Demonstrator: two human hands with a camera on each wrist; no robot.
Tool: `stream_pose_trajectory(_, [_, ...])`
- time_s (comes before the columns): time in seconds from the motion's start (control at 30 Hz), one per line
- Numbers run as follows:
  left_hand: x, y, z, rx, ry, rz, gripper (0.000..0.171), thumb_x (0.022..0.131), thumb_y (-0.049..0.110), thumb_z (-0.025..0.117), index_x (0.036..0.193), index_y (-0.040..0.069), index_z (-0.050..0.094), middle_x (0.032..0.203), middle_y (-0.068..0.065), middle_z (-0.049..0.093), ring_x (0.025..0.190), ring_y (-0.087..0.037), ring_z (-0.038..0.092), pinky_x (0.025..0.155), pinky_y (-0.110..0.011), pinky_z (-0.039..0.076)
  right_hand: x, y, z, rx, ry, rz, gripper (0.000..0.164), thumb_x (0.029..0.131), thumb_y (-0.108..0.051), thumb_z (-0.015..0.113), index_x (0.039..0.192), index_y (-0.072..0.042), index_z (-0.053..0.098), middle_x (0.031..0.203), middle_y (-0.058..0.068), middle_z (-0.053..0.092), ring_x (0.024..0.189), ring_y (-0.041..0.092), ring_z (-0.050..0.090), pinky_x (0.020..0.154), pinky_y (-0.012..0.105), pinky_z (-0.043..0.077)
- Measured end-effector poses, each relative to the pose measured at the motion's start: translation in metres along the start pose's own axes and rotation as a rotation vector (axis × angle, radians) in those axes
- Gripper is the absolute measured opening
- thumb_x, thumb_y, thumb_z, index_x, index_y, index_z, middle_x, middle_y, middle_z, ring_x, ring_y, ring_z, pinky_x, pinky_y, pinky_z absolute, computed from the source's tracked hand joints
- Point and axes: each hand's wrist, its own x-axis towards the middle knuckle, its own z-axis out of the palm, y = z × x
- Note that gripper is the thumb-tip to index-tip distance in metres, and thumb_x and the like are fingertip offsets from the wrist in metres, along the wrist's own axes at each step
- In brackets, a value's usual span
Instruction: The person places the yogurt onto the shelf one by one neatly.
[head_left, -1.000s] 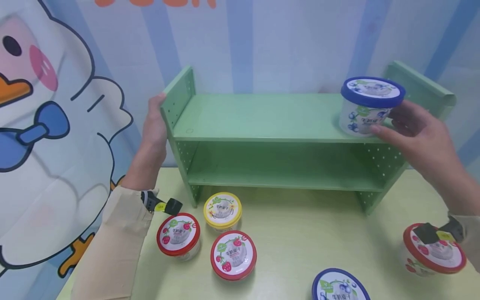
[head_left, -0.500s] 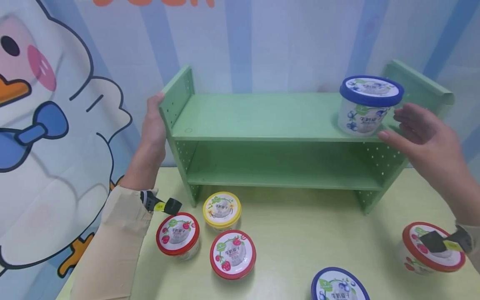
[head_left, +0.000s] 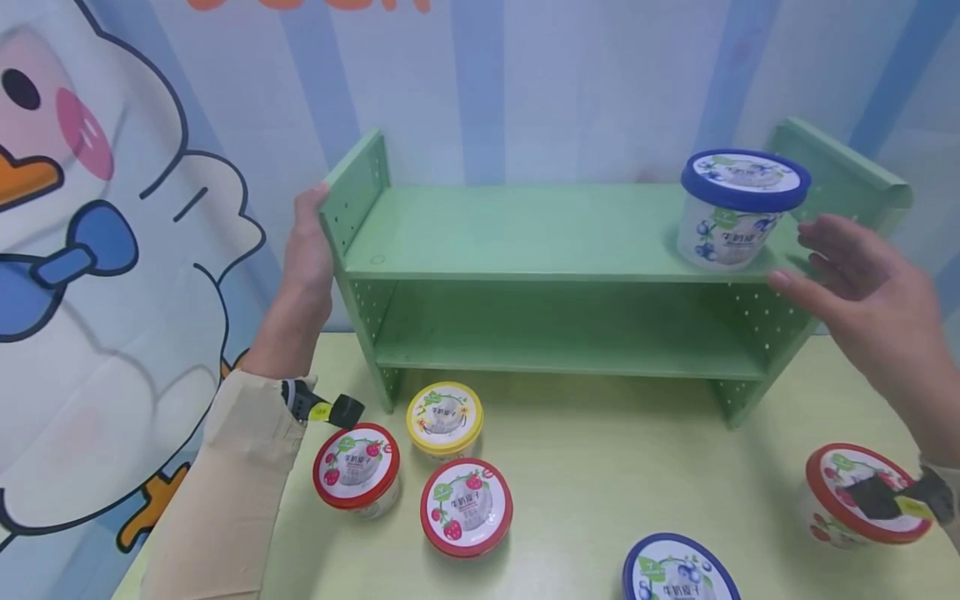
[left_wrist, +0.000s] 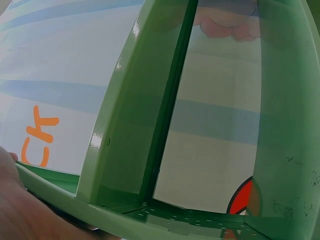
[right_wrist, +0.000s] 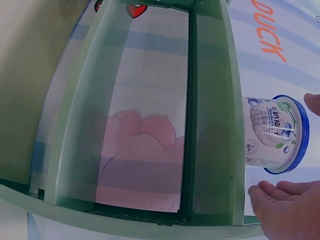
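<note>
An ice cream tub with a blue lid (head_left: 742, 212) stands upright on the top board of the green shelf (head_left: 525, 233), near its right end. My right hand (head_left: 873, 287) is just right of the tub, thumb and fingers spread apart with a gap to it. The right wrist view shows the same tub (right_wrist: 275, 132) above the hand (right_wrist: 290, 207), nothing between the fingers. My left hand (head_left: 307, 250) holds the shelf's left side panel at its front edge. In the left wrist view that hand (left_wrist: 30, 215) lies along the panel, its fingers partly hidden behind it.
On the pale table (head_left: 585, 467) stand a yellow-lidded tub (head_left: 445, 419), red-lidded tubs (head_left: 357, 467) (head_left: 467, 508) and, at right, another red-lidded tub (head_left: 862, 492) under the right wrist strap. A second blue-lidded tub (head_left: 678, 575) is cut off at the bottom. A printed curtain (head_left: 555, 92) hangs behind.
My right hand has let go of the blue-lidded tub and drawn back to the right, leaving it on the top board. My left hand stays at the shelf's side panel.
</note>
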Motion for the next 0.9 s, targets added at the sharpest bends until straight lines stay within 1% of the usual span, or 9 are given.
stream_pose_trajectory(0.13, [0.000,0.000,0.000,0.000,0.001,0.001,0.058,0.099,0.064,0.027,0.095,0.015,0.060,0.073,-0.009,0.060,0.062,-0.018,0.056,0.087,-0.039,0.039,-0.004,0.003,0.001,0.074,0.019,-0.067,0.068,0.090,-0.005,0.071,0.150,-0.016,0.040,0.147,0.003,0.047,0.134,0.015,0.042,0.099,0.011,0.035])
stream_pose_trajectory(0.27, [0.001,0.000,0.001,0.000,0.004,0.005,0.058,0.100,0.063,0.027,0.097,0.015,0.060,0.074,-0.010,0.061,0.063,-0.019,0.056,0.087,-0.039,0.040,-0.008,0.005,0.000,0.125,0.017,-0.103,0.065,0.092,0.001,0.067,0.149,-0.014,0.041,0.146,0.003,0.047,0.135,0.014,0.041,0.101,0.013,0.034])
stream_pose_trajectory(0.33, [0.001,0.000,0.001,-0.003,0.004,0.010,0.058,0.100,0.063,0.027,0.096,0.015,0.060,0.073,-0.010,0.060,0.062,-0.018,0.056,0.085,-0.038,0.041,-0.010,0.006,-0.001,0.152,0.007,-0.114,0.063,0.093,0.001,0.065,0.150,-0.014,0.041,0.147,0.004,0.046,0.137,0.015,0.039,0.102,0.013,0.033])
stream_pose_trajectory(0.47, [0.001,0.000,0.001,-0.001,0.004,0.022,0.058,0.100,0.062,0.028,0.092,0.013,0.059,0.070,-0.009,0.058,0.059,-0.017,0.054,0.081,-0.037,0.042,-0.013,0.010,-0.002,0.289,-0.019,-0.152,0.061,0.093,0.006,0.062,0.148,-0.011,0.042,0.145,0.005,0.048,0.136,0.015,0.040,0.101,0.013,0.035])
stream_pose_trajectory(0.53, [0.001,0.000,0.001,0.000,0.006,0.019,0.059,0.100,0.063,0.028,0.091,0.013,0.058,0.069,-0.008,0.058,0.059,-0.017,0.053,0.081,-0.037,0.042,-0.013,0.013,-0.003,0.340,-0.030,-0.171,0.060,0.092,0.009,0.061,0.147,-0.008,0.043,0.143,0.006,0.050,0.135,0.015,0.041,0.100,0.013,0.036])
stream_pose_trajectory(0.63, [0.000,0.000,0.001,-0.005,0.002,0.014,0.058,0.100,0.063,0.028,0.095,0.014,0.060,0.073,-0.009,0.060,0.061,-0.018,0.055,0.083,-0.037,0.042,-0.015,0.019,-0.006,0.346,-0.050,-0.187,0.059,0.092,0.010,0.060,0.146,-0.007,0.044,0.143,0.006,0.050,0.135,0.014,0.041,0.099,0.013,0.037])
stream_pose_trajectory(0.7, [0.001,0.000,0.001,-0.005,0.000,0.015,0.060,0.100,0.063,0.028,0.097,0.012,0.060,0.074,-0.010,0.060,0.062,-0.018,0.056,0.084,-0.038,0.042,-0.016,0.023,-0.007,0.345,-0.066,-0.196,0.058,0.093,0.011,0.059,0.147,-0.006,0.043,0.144,0.005,0.049,0.136,0.014,0.040,0.100,0.013,0.036])
stream_pose_trajectory(0.9, [0.001,-0.001,0.001,-0.013,0.018,-0.001,0.059,0.099,0.063,0.029,0.103,0.013,0.060,0.078,-0.010,0.060,0.065,-0.018,0.055,0.084,-0.037,0.040,-0.018,0.036,-0.010,0.450,-0.134,-0.233,0.060,0.092,0.017,0.055,0.147,-0.001,0.039,0.146,0.008,0.047,0.137,0.014,0.039,0.102,0.014,0.034])
